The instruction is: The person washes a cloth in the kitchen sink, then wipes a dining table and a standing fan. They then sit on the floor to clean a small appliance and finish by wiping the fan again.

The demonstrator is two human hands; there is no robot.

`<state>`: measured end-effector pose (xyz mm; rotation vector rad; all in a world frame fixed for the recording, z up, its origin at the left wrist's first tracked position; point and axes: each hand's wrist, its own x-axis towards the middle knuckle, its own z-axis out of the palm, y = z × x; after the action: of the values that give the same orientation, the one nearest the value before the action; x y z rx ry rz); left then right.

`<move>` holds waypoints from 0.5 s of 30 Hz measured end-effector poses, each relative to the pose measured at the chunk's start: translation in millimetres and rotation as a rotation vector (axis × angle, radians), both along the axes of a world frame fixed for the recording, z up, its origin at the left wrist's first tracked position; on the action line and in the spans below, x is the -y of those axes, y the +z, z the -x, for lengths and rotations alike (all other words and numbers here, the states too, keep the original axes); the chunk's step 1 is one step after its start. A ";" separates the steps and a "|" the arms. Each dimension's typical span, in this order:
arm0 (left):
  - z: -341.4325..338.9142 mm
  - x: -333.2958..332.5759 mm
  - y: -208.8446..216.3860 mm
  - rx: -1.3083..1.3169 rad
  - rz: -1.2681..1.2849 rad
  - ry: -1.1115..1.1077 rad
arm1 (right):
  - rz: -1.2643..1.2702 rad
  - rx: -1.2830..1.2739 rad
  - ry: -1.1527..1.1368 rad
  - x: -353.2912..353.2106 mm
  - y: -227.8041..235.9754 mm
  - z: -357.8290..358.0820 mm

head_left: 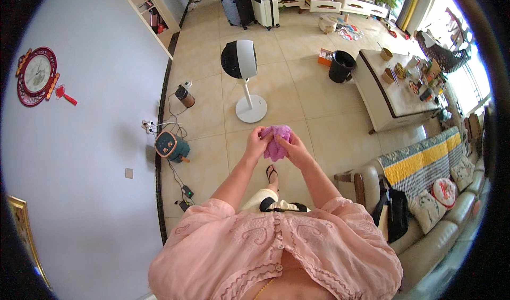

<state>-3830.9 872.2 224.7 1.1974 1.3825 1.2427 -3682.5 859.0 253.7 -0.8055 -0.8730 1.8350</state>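
Observation:
Between my two hands is a crumpled, light purple bundle (278, 144), thin and wrinkled. I cannot tell whether it is cloth or a plastic bag. My left hand (256, 142) pinches its left edge with thumb and fingers. On the other side my right hand (298, 150) grips it, thumb on top, and part of the bundle hangs below the fingers. Both forearms reach forward over the tiled floor. Just beyond my hands stands a white pedestal fan (246, 59) on a round base. One foot in a black sandal (272, 177) shows beneath them.
Left along the wall are a green air fryer-like appliance (172, 146), cables and a dark brown cylinder (185, 96). To the right stand a black bin (341, 66), a cluttered coffee table (393, 95) and a sofa (366, 186). Suitcases (237, 9) stand far ahead.

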 end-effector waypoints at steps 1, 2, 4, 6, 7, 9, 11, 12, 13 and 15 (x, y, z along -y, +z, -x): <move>-3.2 -21.0 -1.1 0.024 -0.001 -0.007 | -0.004 0.024 -0.004 -22.5 -1.8 -2.0; -5.2 -44.3 1.5 0.044 -0.007 -0.016 | -0.037 0.035 0.006 -50.3 -1.7 -6.9; -2.3 -87.0 -0.2 0.007 -0.018 -0.075 | -0.065 0.061 0.034 -98.4 -10.0 -18.0; -2.5 -130.6 14.6 -0.043 0.039 -0.141 | -0.077 0.120 -0.023 -141.3 -9.3 -26.7; -6.4 -150.3 21.0 0.024 0.069 -0.151 | -0.081 0.149 -0.050 -160.6 -9.4 -31.5; -8.9 -183.1 26.1 0.142 0.135 -0.155 | -0.007 0.101 -0.047 -190.5 -0.2 -37.7; -3.5 -215.4 19.1 0.098 0.135 -0.134 | 0.080 0.074 -0.050 -226.7 -2.7 -46.9; 2.9 -233.1 9.7 -0.028 0.087 -0.099 | 0.129 0.068 -0.049 -246.3 -7.8 -52.1; 10.6 -249.0 1.0 -0.156 0.042 -0.061 | 0.179 0.061 -0.045 -266.1 -12.4 -53.0; 19.8 -279.1 -0.3 -0.421 -0.038 0.028 | 0.164 0.130 -0.069 -306.7 -8.4 -52.9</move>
<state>-3850.6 1151.3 224.3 1.5321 1.6867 1.0772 -3629.7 1165.7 245.4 -1.0548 -0.7728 1.8258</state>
